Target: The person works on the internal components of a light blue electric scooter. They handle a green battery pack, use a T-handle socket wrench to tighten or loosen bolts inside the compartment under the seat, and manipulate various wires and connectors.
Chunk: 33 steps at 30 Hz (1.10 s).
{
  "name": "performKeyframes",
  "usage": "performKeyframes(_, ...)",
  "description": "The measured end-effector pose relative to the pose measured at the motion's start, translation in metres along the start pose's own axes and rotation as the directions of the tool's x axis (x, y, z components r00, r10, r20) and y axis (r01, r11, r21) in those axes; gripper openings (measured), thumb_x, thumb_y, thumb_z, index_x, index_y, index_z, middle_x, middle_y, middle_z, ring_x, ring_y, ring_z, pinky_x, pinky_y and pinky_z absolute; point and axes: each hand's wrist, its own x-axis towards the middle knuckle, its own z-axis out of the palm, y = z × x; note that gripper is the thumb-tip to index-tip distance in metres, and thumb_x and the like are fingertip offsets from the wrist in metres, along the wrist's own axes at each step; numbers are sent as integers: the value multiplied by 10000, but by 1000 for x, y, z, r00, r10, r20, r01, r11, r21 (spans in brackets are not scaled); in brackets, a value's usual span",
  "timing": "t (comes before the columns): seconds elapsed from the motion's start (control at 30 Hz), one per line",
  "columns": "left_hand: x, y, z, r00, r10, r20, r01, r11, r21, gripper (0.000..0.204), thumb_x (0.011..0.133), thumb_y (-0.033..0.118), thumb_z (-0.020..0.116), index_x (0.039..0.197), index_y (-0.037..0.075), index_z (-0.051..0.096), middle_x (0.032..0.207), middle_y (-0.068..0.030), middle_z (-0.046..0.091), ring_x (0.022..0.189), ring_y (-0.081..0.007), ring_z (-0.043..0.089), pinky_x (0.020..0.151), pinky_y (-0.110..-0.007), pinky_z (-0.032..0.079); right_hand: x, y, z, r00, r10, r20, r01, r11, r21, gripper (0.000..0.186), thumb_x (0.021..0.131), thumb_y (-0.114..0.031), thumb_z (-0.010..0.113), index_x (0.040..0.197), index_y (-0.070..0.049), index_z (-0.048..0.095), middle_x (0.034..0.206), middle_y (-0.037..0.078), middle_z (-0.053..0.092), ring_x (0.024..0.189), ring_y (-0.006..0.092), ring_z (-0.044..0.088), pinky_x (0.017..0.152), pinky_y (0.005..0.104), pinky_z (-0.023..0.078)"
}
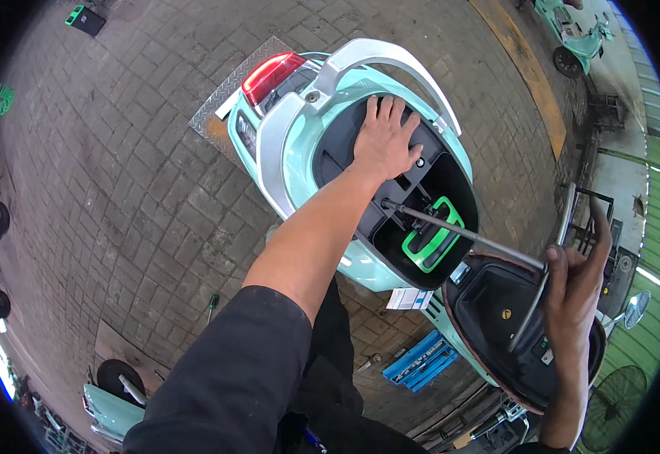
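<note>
A pale mint scooter [455,151] stands in front of me with its seat [496,291] tipped open to the right. My left hand [387,144] lies flat, fingers spread, on the black plastic storage liner [337,155] under the seat. With my right hand [576,291] I grip the crossbar of a long T-handle wrench [489,244]. Its shaft slants down to the left, and the tip meets the liner near a hole; the fastener itself is too small to see. A green-framed handle [432,234] of a black block sits in the deep compartment beside the shaft.
A silver grab rail [398,51] and lit red tail light [269,76] are at the scooter's rear. On the brick floor are a blue toolbox [421,359], a green-handled screwdriver [213,303] and a green-and-black battery [85,20]. Another mint scooter [572,34] stands far right.
</note>
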Motion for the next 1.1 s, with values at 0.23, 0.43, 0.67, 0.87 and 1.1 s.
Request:
performKeyframes(0.23, -6, -4, 0, 1000, 6, 2, -7, 999, 36, 644, 947, 527, 578, 1444, 122, 523, 1490, -193, 409, 1411, -369, 331, 1217, -575, 148, -3, -20, -37, 857, -239, 457, 493, 637, -593, 539, 744, -46, 742, 1270, -85, 628, 1183, 199, 610, 1127, 390, 598, 993, 542, 468)
performKeyframes(0.43, -7, 2, 1, 977, 212, 13, -211, 976, -52, 651, 950, 486, 585, 1480, 118, 499, 1521, -202, 408, 1417, -378, 362, 1219, -568, 199, 4, -4, -27, 937, -112, 330, 166, 976, -140, 426, 817, -120, 800, 1205, -44, 641, 916, 190, 633, 695, 332, 654, 676, 476, 548)
performKeyframes(0.67, -21, -11, -16, 894, 423, 147, -424, 905, -26, 666, 954, 402, 594, 1541, 133, 430, 1642, -190, 291, 1513, -350, 284, 1240, -572, 182, 1, -4, -36, 850, -391, 353, 497, 818, -291, 446, 925, -96, 627, 1361, -47, 550, 1042, 157, 666, 807, 272, 649, 742, 401, 518)
performKeyframes(0.87, -13, -6, -22, 849, 488, 202, -479, 873, -94, 677, 961, 378, 580, 1559, 118, 401, 1654, -197, 261, 1527, -366, 252, 1232, -583, 191, 2, -19, -45, 828, -457, 324, 560, 647, -517, 364, 813, -152, 686, 1164, -60, 658, 954, 104, 569, 1008, 261, 599, 990, 481, 459)
performKeyframes(1.1, -10, -16, -26, 818, 503, 279, -485, 864, -134, 668, 975, 387, 562, 1566, 122, 395, 1660, -214, 239, 1542, -367, 221, 1226, -592, 192, -12, -49, -8, 755, 626, 197, -655, 701, 282, 503, 893, -50, 729, 1343, -34, 506, 851, 149, 689, 727, 353, 684, 676, 375, 542)
